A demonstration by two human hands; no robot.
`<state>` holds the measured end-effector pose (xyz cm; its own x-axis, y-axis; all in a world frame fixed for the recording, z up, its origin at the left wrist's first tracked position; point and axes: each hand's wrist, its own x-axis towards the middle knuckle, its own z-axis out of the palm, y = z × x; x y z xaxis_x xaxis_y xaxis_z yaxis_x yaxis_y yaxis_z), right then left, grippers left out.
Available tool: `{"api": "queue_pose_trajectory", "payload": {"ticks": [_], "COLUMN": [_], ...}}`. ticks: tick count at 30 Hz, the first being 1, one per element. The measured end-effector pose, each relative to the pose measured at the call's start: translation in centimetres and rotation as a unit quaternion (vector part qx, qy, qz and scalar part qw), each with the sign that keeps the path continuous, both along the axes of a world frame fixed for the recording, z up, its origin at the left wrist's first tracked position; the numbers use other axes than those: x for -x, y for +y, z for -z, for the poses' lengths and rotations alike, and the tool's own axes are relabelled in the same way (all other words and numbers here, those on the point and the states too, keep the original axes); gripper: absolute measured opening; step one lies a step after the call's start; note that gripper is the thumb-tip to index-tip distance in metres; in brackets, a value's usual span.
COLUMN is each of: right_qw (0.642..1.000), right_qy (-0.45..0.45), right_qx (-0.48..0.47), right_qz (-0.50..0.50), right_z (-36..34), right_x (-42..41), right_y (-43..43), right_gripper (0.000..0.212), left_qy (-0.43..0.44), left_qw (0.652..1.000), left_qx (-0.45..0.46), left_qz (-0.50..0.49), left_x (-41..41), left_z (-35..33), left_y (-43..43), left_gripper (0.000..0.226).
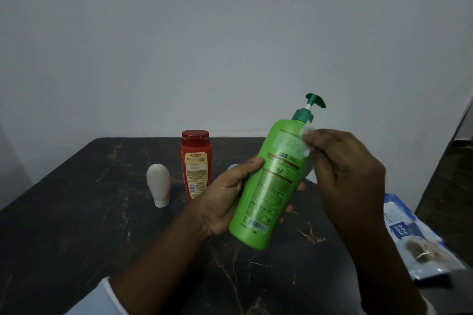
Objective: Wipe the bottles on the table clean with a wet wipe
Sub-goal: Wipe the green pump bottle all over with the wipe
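Note:
A green pump bottle (271, 186) is held tilted above the dark marble table (76, 225), its pump head pointing up and right. My left hand (225, 199) grips its lower half from the left, thumb on the front. My right hand (343, 174) pinches a white wet wipe (305, 135) and presses it against the bottle's upper right shoulder. A red bottle (195, 165) with a dark red cap stands upright behind, and a small white tube (158, 185) stands on its cap to its left.
A blue and white wet wipe pack (414, 235) lies at the table's right edge. A small pale blue thing (232, 167) peeks out behind my left hand. A grey wall rises behind the table; a dark floor shows at right.

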<state>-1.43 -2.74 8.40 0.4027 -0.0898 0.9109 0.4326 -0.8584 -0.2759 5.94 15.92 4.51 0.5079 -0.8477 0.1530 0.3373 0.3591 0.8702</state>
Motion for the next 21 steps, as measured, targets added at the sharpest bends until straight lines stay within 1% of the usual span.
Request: {"api": "queue_pose_trajectory", "payload": {"ticks": [2,4,5,6,8,10,13,15,17,19,20,21], "right_qw": [0.996,0.986,0.986,0.989,0.998,1.000,0.999,1.000,0.998,0.990,0.986,0.987], "right_qy": [0.027,0.053,0.058,0.053,0.032,0.021,0.010,0.015,0.034,0.068,0.079,0.082], "right_qx": [0.073,0.131,0.135,0.119,0.058,0.004,-0.032,-0.014,0.038,0.098,0.114,0.111], "right_qz": [-0.052,-0.087,-0.084,-0.068,-0.019,0.017,0.026,0.017,-0.024,-0.076,-0.087,-0.082], "right_z": [0.0,-0.1,0.0,0.1,0.3,0.3,0.3,0.1,0.0,-0.2,-0.3,-0.4], "right_x": [0.2,0.2,0.2,0.1,-0.1,-0.4,-0.5,-0.3,0.2,0.5,0.6,0.5], "right_y": [0.3,0.6,0.6,0.7,0.4,-0.1,-0.3,0.2,0.7,1.0,1.1,1.1], "right_gripper": [0.026,0.024,0.024,0.023,0.023,0.027,0.029,0.028,0.026,0.024,0.023,0.023], "left_qy": [0.028,0.043,0.045,0.042,0.018,-0.014,-0.032,-0.038,-0.028,-0.016,-0.016,-0.021], "left_qw": [0.999,0.998,0.998,0.998,0.999,1.000,0.999,0.999,0.999,0.998,0.998,0.997], "left_qx": [0.015,0.017,0.015,0.015,0.010,-0.004,-0.013,-0.015,-0.013,-0.013,-0.018,-0.023], "left_qz": [-0.025,-0.046,-0.048,-0.045,-0.031,-0.020,-0.015,-0.024,-0.039,-0.059,-0.066,-0.066], "left_x": [0.1,0.3,0.4,0.5,0.7,0.8,0.9,0.9,0.8,0.8,0.8,0.8], "left_z": [-0.1,-0.2,-0.2,-0.3,-0.3,-0.2,-0.2,-0.2,-0.1,0.1,0.2,0.2], "left_y": [0.1,0.1,0.1,0.1,-0.1,-0.3,-0.4,-0.4,-0.3,-0.3,-0.3,-0.3], "left_gripper": [0.072,0.070,0.068,0.066,0.063,0.060,0.061,0.064,0.066,0.067,0.069,0.070]}}
